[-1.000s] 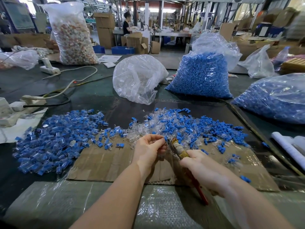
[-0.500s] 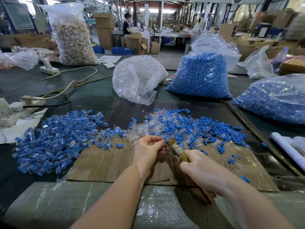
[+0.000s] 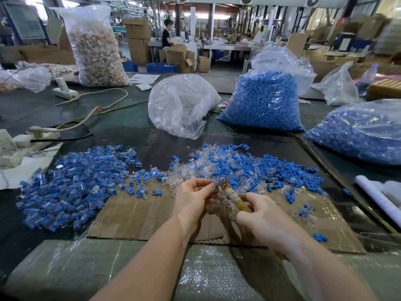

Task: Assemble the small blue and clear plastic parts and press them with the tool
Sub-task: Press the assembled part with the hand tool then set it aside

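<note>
— Gripping the tool [image 3: 233, 197] in the right hand [image 3: 264, 220], tip touching the left hand [image 3: 193, 197]?
— Yes; left fingers pinched on a small part, too hidden to name.
— Loose parts?
— Mixed heap [image 3: 249, 170] just beyond both hands; assembled heap [image 3: 73, 181] at left, on the counter [image 3: 65, 118].
— Counted?
— Two heaps, two blue-filled bags [image 3: 264, 101] far right, one cardboard sheet [image 3: 138, 216].

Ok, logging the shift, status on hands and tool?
Left hand pinching a small part at the tool tip. Right hand gripping the tool. Both over the cardboard, loose parts just beyond. Nothing blocking.
</note>
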Tool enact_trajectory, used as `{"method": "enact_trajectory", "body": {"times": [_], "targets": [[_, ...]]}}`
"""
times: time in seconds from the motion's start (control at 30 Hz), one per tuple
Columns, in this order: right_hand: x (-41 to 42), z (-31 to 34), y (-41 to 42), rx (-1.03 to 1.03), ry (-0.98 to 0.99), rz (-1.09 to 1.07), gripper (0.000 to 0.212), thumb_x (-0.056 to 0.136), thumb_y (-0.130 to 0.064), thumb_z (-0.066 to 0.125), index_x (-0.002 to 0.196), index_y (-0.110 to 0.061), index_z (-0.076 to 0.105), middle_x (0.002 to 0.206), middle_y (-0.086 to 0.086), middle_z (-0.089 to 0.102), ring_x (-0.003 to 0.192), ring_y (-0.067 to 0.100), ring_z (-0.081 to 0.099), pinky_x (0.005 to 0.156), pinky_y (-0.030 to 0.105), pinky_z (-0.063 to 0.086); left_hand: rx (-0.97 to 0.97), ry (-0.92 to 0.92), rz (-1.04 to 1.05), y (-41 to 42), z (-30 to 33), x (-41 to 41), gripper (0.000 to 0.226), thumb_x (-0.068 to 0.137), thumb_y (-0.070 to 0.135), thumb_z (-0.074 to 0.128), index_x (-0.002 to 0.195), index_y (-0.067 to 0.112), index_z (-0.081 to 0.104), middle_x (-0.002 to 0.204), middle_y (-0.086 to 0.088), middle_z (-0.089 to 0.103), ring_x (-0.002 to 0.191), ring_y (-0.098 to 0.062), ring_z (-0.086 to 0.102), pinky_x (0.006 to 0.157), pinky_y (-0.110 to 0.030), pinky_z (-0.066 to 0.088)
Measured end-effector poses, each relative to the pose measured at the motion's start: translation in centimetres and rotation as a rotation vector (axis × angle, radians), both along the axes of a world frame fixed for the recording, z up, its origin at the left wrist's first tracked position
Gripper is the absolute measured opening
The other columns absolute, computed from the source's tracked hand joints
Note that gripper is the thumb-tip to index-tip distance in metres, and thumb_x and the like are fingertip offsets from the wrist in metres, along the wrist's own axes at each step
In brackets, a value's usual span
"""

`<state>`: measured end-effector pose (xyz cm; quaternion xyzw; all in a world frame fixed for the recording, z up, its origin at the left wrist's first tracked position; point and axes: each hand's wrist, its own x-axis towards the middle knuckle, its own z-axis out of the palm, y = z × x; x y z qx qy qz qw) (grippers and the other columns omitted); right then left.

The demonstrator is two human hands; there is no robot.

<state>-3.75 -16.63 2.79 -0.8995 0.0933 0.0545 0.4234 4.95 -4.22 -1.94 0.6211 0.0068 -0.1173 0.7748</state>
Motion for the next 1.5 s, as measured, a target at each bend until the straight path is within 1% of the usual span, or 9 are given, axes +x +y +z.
{"method": "enact_trajectory", "body": {"times": [0.13,0.3,0.47,0.63,0.8,0.97,1.17,1.3,1.5], "targets": [[-0.1,0.6,-0.7,-0.037,-0.114,-0.052,0.011,0.085,-0.012,0.055,0.082,-0.023,0.053,0.079,-0.002,0.055,0.055,0.006,0.046,0.043,0.012,0.033,0.175,-0.085,0.117,1.8,0.2,0.5,0.006,0.088,0.004,0.06,0.086,0.009,0.063,0.069,-0.007,0.064,0.054,-0.012,0.057,0.045,-0.021,0.046],[0.1,1.1,-2.0,-0.018,-0.136,-0.106,0.014,0.084,-0.01,0.058,0.086,-0.023,0.053,0.074,-0.002,0.055,0.051,0.006,0.048,0.045,0.015,0.034,0.966,-0.42,0.405,6.4,0.3,2.2,0.01,0.09,0.023,0.06,0.095,0.026,0.068,0.082,0.013,0.061,0.068,-0.004,0.051,0.052,-0.016,0.034],[0.3,1.3,-2.8,-0.011,-0.134,-0.137,0.013,0.081,-0.007,0.059,0.093,-0.011,0.058,0.068,0.003,0.054,0.048,0.011,0.042,0.043,0.019,0.03,1.184,-0.529,0.423,9.0,-0.4,3.8,0.018,0.091,0.022,0.059,0.104,0.022,0.071,0.1,0.0,0.067,0.092,-0.022,0.056,0.078,-0.037,0.046],[0.5,1.3,-3.7,-0.062,-0.134,-0.141,0.012,0.083,-0.008,0.058,0.095,-0.008,0.057,0.073,0.012,0.058,0.049,0.013,0.043,0.045,0.024,0.032,1.365,-0.527,0.361,9.4,-0.9,4.1,0.026,0.092,0.03,0.055,0.116,0.026,0.065,0.109,0.003,0.06,0.102,-0.02,0.045,0.086,-0.034,0.034],[0.7,1.6,-4.4,-0.068,-0.139,-0.168,0.015,0.083,-0.01,0.058,0.084,-0.024,0.052,0.069,0.005,0.057,0.045,0.01,0.044,0.04,0.019,0.034,1.377,-0.777,0.053,5.5,-1.0,2.3,0.049,0.097,0.04,0.038,0.144,0.031,0.027,0.15,0.007,0.029,0.138,-0.013,0.021,0.114,-0.033,0.01],[1.0,1.6,-5.0,-0.085,-0.143,-0.178,0.013,0.082,-0.01,0.059,0.093,-0.015,0.057,0.066,0.002,0.056,0.046,0.009,0.044,0.041,0.017,0.032,1.331,-0.95,-0.375,0.6,-1.7,0.2,0.051,0.097,0.049,0.021,0.137,0.04,-0.01,0.151,0.014,-0.015,0.14,-0.007,-0.016,0.11,-0.034,-0.018],[1.3,2.4,-5.6,-0.087,-0.149,-0.205,0.02,0.081,-0.013,0.06,0.098,-0.018,0.049,0.078,-0.002,0.055,0.064,0.011,0.053,0.053,0.027,0.036,1.288,-1.01,-0.55,-2.8,-1.8,-1.2,0.054,0.098,0.051,0.019,0.142,0.039,-0.011,0.144,0.016,-0.023,0.133,-0.005,-0.027,0.109,-0.032,-0.021],[1.5,3.0,-6.1,-0.045,-0.114,-0.209,0.019,0.082,-0.01,0.06,0.097,-0.019,0.052,0.063,-0.005,0.048,0.054,0.009,0.043,0.05,0.026,0.031,1.312,-0.977,-0.595,-3.7,-1.7,-1.4,0.055,0.098,0.051,0.016,0.145,0.036,-0.008,0.143,0.015,-0.026,0.132,-0.006,-0.028,0.11,-0.033,-0.02],[2.0,3.0,-6.7,-0.096,-0.099,-0.244,0.025,0.081,-0.008,0.06,0.104,0.003,0.059,0.062,0.003,0.051,0.056,0.018,0.045,0.054,0.03,0.034,1.359,-1.017,-0.562,-4.7,-1.2,-2.0,0.056,0.098,0.05,0.015,0.147,0.032,-0.005,0.149,0.011,-0.021,0.131,-0.01,-0.032,0.106,-0.036,-0.025]]}}
